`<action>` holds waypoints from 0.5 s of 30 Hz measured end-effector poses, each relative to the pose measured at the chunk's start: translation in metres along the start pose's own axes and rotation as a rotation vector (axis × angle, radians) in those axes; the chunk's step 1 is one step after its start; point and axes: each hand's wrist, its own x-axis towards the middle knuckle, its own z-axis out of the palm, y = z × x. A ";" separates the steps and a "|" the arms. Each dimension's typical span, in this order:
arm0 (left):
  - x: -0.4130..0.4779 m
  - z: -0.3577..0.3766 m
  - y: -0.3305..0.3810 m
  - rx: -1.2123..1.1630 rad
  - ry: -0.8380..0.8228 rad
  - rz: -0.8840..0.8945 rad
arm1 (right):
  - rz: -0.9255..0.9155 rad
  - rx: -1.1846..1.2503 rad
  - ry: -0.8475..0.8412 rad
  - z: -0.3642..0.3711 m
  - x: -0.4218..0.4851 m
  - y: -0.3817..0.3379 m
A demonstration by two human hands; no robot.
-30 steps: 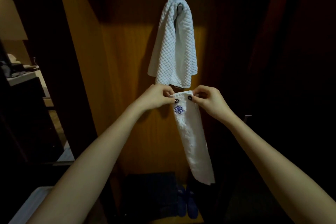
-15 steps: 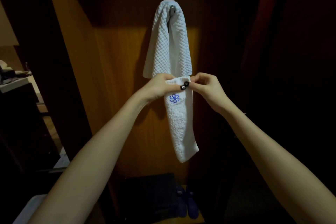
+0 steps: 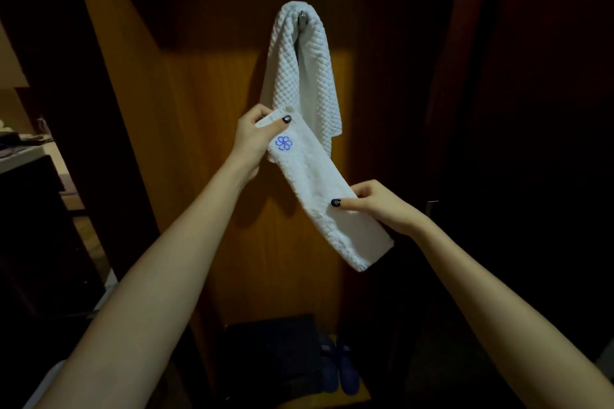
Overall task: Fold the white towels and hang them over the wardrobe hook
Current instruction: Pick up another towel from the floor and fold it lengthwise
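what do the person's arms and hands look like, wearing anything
Both arms are bare as far as the view shows, with no sleeves, watch or bracelet. The left hand and right hand have no gloves or visible rings. The left thumbnail and right thumbnail carry dark, near-black polish.

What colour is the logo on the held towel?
Blue, a pinwheel-like flower logo near the folded towel's upper end; head view.

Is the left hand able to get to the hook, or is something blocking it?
Probably yes. The left hand grips the folded towel near the bottom of the waffle towel, with open space up to the hook. That towel covers most of the hook; only its metal tip shows.
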 end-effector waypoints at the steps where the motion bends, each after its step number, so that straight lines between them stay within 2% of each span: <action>1: 0.001 -0.003 -0.002 -0.011 0.037 0.005 | 0.009 -0.024 -0.005 -0.002 -0.002 0.002; 7: 0.002 -0.026 -0.015 -0.071 0.187 -0.049 | 0.086 -0.121 -0.024 -0.012 -0.018 0.014; 11: 0.000 -0.038 -0.019 -0.098 0.250 -0.081 | 0.047 -0.079 0.098 -0.023 -0.021 0.018; 15: 0.000 -0.043 -0.019 -0.105 0.259 -0.079 | -0.022 -0.025 0.293 -0.035 -0.017 0.011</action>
